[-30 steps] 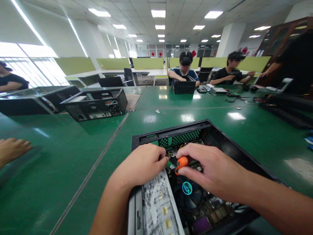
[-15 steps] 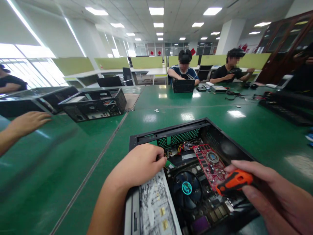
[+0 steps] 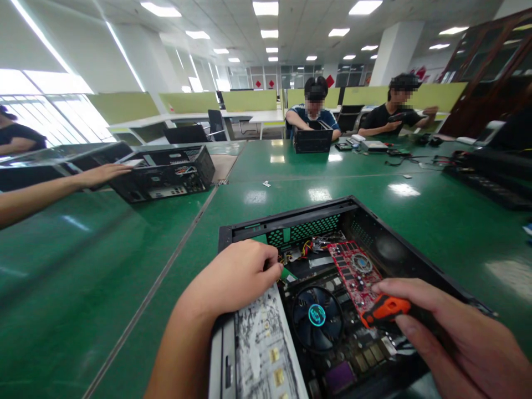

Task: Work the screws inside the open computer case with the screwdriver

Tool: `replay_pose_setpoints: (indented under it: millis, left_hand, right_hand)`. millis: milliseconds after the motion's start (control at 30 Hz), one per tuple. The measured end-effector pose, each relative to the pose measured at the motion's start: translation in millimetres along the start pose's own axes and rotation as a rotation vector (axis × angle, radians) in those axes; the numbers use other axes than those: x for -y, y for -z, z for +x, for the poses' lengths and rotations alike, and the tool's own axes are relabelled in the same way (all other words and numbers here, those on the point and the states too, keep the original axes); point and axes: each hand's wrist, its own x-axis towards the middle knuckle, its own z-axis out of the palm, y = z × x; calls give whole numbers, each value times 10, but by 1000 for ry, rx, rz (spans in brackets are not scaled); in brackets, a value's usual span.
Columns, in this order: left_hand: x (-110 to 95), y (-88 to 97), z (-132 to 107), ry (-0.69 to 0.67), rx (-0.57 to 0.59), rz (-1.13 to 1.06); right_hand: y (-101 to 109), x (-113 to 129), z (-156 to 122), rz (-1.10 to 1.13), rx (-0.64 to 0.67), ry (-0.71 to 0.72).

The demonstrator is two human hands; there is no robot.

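Observation:
An open black computer case [image 3: 415, 252] lies on the green table in front of me. Over its grey metal drive bay [image 3: 260, 338] bends my left hand [image 3: 245, 277], fingers curled down inside. The thumb is beside a small green board [image 3: 290, 275]; what the fingers pinch is hidden. My right hand [image 3: 453, 327] grips an orange-and-black screwdriver [image 3: 386, 309] between thumb and fingers, over the lower end of a red graphics card [image 3: 353, 271]; its shaft does not show. A black cooling fan [image 3: 318, 318] sits between the hands, on the motherboard.
At left, a co-worker's hand [image 3: 100, 174] touches another open case [image 3: 166, 180]. Across the table two people work, one at a black case [image 3: 312, 141]. Cables [image 3: 419, 163] and dark parts lie at right. A small white piece [image 3: 266, 184] lies beyond my case.
My right hand has moved slightly left with the screwdriver, over the red card's end. The co-worker's hand at left has reached right onto the other case. My left hand stays put.

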Motion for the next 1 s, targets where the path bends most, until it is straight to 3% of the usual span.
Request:
replay_pose_setpoints:
  millis: [667,867,1000]
  left_hand:
    - [7,-3,5,0,5,-3]
    - [17,-9,0,0,3,4]
    - [26,-23,6,-6,2,4]
  right_hand:
    - [30,79,103,-13,-78,9]
    - [21,94,93,101,-71,133]
    - [0,85,38,133,-61,95]
